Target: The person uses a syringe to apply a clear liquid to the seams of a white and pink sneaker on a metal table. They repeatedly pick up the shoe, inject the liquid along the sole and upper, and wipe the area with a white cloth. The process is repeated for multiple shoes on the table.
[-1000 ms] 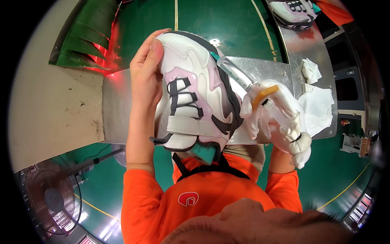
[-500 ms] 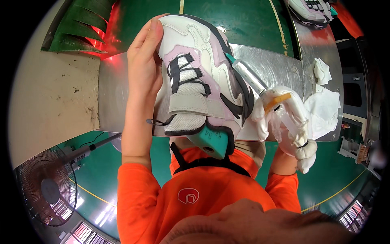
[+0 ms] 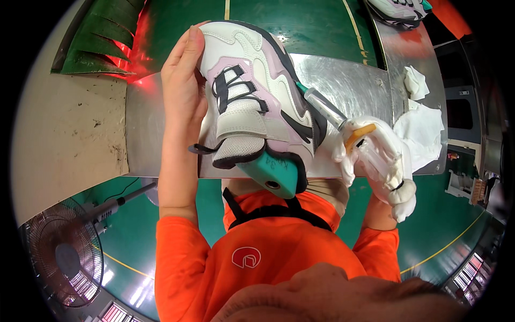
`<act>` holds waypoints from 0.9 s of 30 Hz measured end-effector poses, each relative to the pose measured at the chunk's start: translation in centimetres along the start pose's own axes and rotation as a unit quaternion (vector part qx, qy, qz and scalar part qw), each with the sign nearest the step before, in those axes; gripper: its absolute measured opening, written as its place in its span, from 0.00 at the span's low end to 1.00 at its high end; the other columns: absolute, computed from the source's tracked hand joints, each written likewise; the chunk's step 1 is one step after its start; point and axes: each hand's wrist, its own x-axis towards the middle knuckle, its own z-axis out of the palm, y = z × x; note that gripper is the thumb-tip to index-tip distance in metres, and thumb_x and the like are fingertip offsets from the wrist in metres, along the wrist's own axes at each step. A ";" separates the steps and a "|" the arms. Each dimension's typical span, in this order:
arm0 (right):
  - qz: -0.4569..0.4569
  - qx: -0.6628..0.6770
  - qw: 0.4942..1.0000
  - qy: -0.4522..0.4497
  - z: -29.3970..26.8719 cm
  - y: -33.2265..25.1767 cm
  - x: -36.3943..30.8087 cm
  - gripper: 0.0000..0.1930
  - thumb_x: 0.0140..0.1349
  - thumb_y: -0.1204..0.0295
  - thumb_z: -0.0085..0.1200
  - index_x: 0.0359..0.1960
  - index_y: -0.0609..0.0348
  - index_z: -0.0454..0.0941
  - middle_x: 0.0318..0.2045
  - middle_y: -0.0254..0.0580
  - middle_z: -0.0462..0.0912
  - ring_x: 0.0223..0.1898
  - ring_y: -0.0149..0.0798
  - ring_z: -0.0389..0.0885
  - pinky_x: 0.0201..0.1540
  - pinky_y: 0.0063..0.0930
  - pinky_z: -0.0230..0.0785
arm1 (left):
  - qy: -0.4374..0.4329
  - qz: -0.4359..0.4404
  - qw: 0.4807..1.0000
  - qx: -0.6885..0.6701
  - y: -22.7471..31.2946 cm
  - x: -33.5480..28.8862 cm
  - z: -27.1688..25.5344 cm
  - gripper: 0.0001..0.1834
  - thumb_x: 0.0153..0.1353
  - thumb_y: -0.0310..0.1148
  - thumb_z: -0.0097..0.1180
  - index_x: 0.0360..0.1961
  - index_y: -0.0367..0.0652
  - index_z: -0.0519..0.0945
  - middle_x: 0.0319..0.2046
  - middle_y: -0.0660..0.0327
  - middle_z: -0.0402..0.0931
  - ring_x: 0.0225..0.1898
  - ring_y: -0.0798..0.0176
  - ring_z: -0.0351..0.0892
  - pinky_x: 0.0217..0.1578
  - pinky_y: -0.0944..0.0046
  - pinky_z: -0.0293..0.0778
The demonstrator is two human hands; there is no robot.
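Holding the shoe (image 3: 257, 102) up over the metal table (image 3: 354, 86), your bare left hand (image 3: 185, 80) lies flat along its left side, fingers stretched toward the toe and the thumb tucked behind, so the shoe is gripped between palm and thumb. The shoe is white and pale pink with black trim and black laces, its toe pointing away from you and its opening toward your chest. A teal shoe form (image 3: 271, 172) sticks out of the opening, with a round hole in its end. Your right hand (image 3: 378, 161) wears a white glove and is closed around a clear syringe-like tube (image 3: 324, 107), which slants up and to the left; its green tip meets the right side of the shoe near the black edging. A yellow piece shows at the top of the gloved fist. Beyond that hand, white rags (image 3: 424, 123) lie crumpled on the right part of the table, one smaller wad just above the larger one. A second shoe (image 3: 397, 8) sits at the far right corner, only partly in view. Lower left, on the green floor (image 3: 300, 21), stands a fan (image 3: 61, 255). Your orange sleeves and chest fill the lower middle.
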 end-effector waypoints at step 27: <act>0.003 0.000 0.999 -0.045 -0.6 -0.2 -1.8 0.56 0.28 0.67 0.64 0.67 0.77 0.58 0.63 0.58 0.70 0.64 0.47 0.68 0.68 0.35 0.55 | 0.029 0.000 1.000 0.009 -0.3 0.0 -0.1 0.21 0.71 0.43 0.56 0.53 0.34 0.80 0.42 0.62 0.82 0.42 0.70 0.81 0.42 0.71 0.76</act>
